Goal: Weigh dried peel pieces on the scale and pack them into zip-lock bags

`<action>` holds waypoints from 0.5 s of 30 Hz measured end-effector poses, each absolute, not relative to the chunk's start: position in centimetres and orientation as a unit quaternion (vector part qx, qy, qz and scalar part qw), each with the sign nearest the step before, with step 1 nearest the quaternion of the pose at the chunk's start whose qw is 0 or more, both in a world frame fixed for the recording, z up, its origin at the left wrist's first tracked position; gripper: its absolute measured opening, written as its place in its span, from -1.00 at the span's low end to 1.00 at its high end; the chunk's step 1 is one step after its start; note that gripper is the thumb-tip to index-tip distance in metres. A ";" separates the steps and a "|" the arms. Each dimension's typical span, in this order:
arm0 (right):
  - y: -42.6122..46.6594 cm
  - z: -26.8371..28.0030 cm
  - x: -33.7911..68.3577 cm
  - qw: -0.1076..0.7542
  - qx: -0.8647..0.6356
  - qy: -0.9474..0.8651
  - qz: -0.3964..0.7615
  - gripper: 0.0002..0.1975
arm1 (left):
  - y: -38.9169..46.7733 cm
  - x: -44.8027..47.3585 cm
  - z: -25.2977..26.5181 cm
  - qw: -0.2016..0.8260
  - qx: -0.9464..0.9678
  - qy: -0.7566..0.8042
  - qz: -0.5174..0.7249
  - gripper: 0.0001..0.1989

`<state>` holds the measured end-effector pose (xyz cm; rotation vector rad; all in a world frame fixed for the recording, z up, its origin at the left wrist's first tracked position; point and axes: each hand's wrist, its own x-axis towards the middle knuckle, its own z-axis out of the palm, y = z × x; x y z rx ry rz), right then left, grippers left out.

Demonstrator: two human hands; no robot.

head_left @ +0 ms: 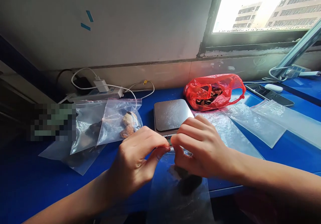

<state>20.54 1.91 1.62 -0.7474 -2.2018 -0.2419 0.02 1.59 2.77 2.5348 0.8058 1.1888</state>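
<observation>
Between my two hands hangs a clear zip bag point(180, 200), its top edge pinched by both, with a dark lump and a paler piece inside. My left hand point(142, 157) closes thumb and forefinger on the bag's top edge. Right beside it, my right hand point(200, 143) is closed on the same edge, fingers curled. Just beyond the hands sits a small digital scale point(172, 115) with a bare metal plate, its display partly covered by my fingers. The bag hangs over the near edge of the blue table.
Filled zip bags point(107, 123) overlap at the left, one holding brown and cream pieces. A red plastic bag point(215, 92) with dark pieces lies behind the scale. Flat zip bags point(253, 120) spread rightward, near a phone point(269, 93). A power strip point(112, 92) with cables lies against the wall.
</observation>
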 end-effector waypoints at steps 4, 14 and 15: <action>3.1 2.3 21.7 0.395 -0.290 -0.865 -0.110 -0.89 | 1.8 -0.9 3.5 0.080 0.853 0.263 0.443 -0.78; 8.6 2.4 27.2 0.418 -0.348 -0.831 -0.116 -0.84 | 3.3 -3.1 6.0 0.066 0.734 0.388 0.553 -0.88; 9.3 2.3 28.0 0.419 -0.377 -0.819 -0.104 -0.84 | 3.5 -3.3 6.3 0.065 0.711 0.401 0.574 -0.89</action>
